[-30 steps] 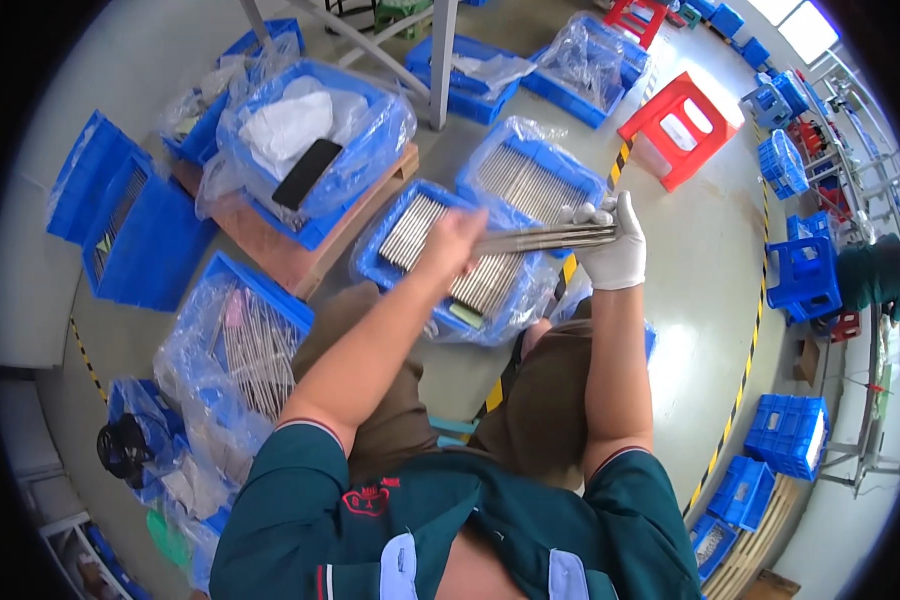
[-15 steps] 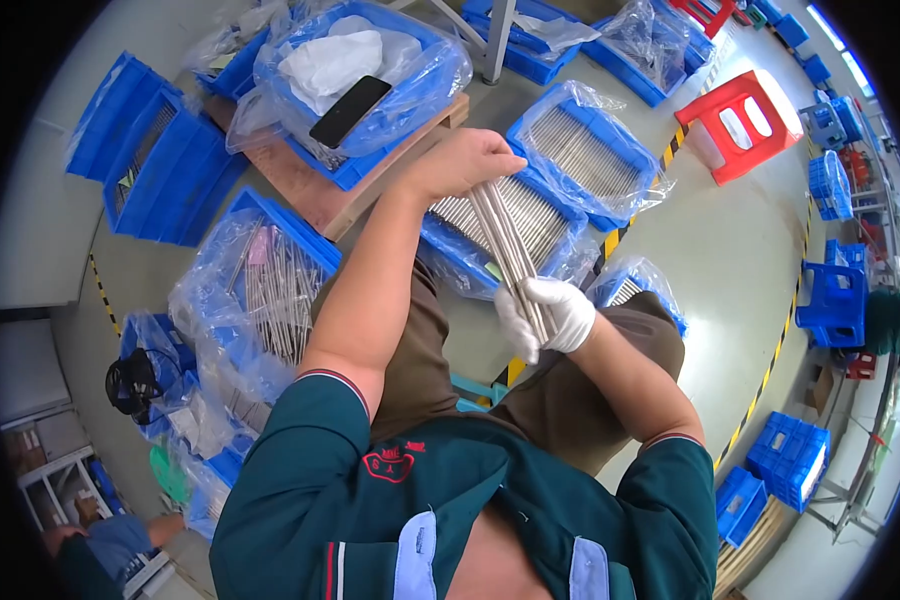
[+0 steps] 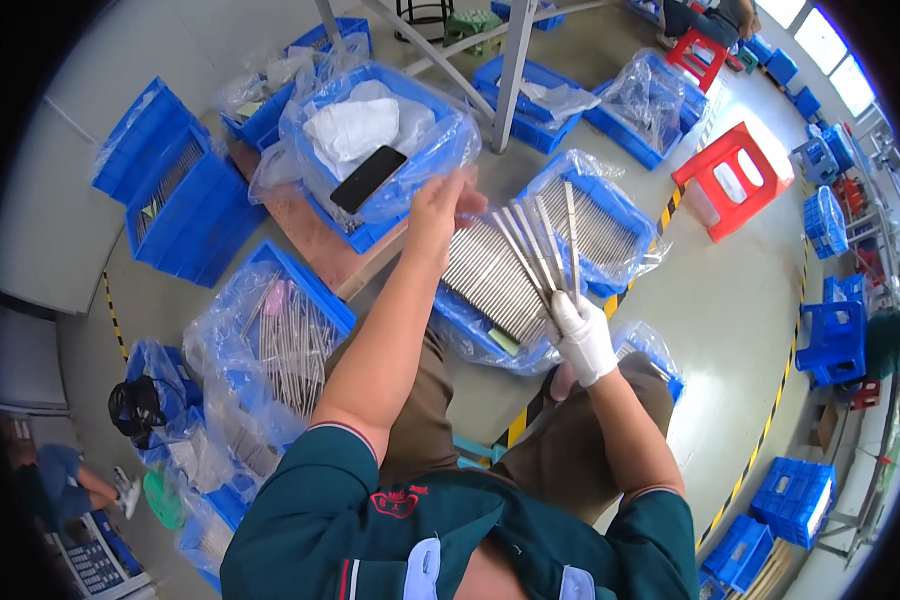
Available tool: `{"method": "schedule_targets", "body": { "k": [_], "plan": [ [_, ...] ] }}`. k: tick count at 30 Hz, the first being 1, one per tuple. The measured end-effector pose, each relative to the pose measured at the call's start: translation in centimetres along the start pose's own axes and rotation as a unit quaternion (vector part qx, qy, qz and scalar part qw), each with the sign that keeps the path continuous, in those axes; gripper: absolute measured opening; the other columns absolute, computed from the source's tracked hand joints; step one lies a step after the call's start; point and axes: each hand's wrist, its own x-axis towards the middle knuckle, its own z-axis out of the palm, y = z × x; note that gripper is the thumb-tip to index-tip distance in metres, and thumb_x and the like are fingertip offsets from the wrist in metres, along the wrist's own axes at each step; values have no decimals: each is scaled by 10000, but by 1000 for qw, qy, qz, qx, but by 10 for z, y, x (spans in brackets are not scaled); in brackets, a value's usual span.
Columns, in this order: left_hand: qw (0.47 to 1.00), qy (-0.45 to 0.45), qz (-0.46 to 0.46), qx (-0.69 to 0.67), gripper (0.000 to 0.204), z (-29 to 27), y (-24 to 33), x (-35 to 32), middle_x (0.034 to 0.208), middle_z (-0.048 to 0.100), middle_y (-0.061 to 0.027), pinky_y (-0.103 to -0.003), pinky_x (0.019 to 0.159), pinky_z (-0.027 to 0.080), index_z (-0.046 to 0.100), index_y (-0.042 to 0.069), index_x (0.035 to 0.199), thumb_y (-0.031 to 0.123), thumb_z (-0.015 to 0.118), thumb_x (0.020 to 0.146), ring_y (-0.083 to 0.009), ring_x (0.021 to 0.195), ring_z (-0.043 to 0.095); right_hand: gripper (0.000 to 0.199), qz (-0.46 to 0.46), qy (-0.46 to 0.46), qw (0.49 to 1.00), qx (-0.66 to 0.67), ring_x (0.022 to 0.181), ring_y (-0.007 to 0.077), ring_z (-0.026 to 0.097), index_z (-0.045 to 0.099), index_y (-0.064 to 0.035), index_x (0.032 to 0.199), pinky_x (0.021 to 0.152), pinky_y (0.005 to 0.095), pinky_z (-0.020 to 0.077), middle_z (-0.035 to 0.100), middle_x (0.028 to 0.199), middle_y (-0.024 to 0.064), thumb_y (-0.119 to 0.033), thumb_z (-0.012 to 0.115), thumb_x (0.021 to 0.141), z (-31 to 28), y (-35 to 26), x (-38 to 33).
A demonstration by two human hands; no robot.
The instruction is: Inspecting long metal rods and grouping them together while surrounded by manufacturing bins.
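Right fingers (image 3: pixel 567 314) grip fanned rods (image 3: pixel 550 245), left fingers (image 3: pixel 466 202) seem parted; red lettering (image 3: pixel 398 502) marks the shirt (image 3: pixel 460 515).

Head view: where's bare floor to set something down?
Widest bare floor: between the red stool, the small bagged crate and the far-right striped tape. A smaller patch lies below the stacked crates at left. Crowded: around the left hand and right hand, where rod crates cluster.

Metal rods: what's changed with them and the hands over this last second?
The metal rods, bunched together earlier, now fan apart in the gloved right hand, which keeps hold of their near ends. The bare left hand, at their far ends half a second ago, seems to have let go, just left of them. The black phone stayed put.
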Motion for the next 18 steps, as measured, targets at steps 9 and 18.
{"method": "schedule_targets", "body": {
  "k": [9,18],
  "plan": [
    [985,-127,-73,-91,265,15,-1,-27,818,643,-58,-249,618,438,560,94,934,356,530,907,-126,716,593,272,-46,31,986,158,371,86,360,531,-37,823,340,218,237,494,558,39,-296,590,881,-30,-38,-2],
    [963,-199,-37,-176,340,18,8,-33,1042,618,-121,-326,798,455,567,68,1039,364,584,874,-213,961,584,115,-65,99,992,-33,451,60,433,565,-33,801,419,210,334,524,578,10,-125,628,831,-24,-27,1]
  ]
}}
